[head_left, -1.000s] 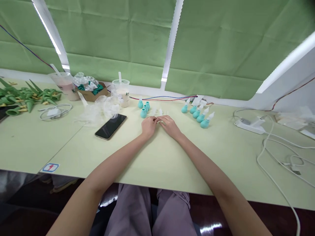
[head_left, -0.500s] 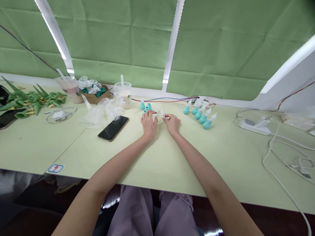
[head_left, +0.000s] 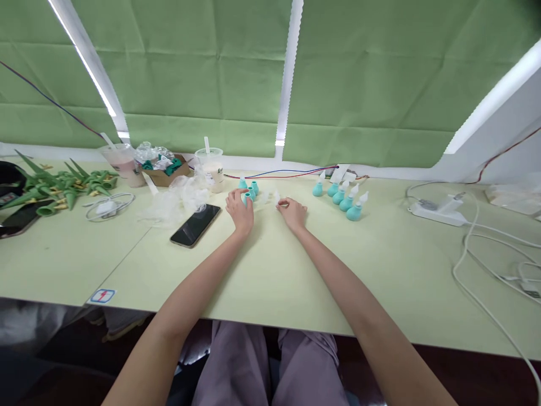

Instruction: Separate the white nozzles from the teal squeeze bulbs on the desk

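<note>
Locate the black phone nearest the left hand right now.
In the head view, the black phone lies left of centre on the pale table, just left of the left hand and beside the crumpled clear plastic.

A black phone point(head_left: 195, 226) lies flat on the tabletop point(head_left: 270, 276), a crumpled clear bag point(head_left: 181, 200) just beyond it. A pale drink point(head_left: 213, 176) stands by the bag; a pink one point(head_left: 128, 171) stands left of a stuffed box point(head_left: 163, 179). Over at far left, I see green pieces point(head_left: 62, 183) heaped near a charger point(head_left: 106, 209). Green blinds point(head_left: 181, 67) hang behind; a power strip point(head_left: 439, 214) sits off right.
</note>
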Action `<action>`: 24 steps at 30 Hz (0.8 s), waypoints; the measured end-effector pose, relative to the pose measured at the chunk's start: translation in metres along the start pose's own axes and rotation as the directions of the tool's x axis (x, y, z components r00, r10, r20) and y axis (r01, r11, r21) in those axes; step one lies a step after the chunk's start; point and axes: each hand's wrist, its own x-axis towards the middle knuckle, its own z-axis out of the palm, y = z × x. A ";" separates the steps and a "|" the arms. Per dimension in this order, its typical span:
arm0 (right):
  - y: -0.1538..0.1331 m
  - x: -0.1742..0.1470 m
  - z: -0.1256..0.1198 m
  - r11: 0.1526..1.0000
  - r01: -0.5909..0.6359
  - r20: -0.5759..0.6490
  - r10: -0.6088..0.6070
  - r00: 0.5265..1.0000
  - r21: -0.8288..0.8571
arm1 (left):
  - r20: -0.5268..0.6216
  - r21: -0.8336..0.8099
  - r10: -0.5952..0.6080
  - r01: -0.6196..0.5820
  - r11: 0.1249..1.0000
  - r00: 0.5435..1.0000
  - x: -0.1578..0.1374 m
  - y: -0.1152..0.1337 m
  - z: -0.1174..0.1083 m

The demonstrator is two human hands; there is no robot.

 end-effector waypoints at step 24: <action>-0.001 0.002 0.002 0.986 0.064 -0.195 -0.033 0.980 0.156 | 0.376 0.081 -0.095 0.070 0.994 0.922 0.137 -0.065 0.045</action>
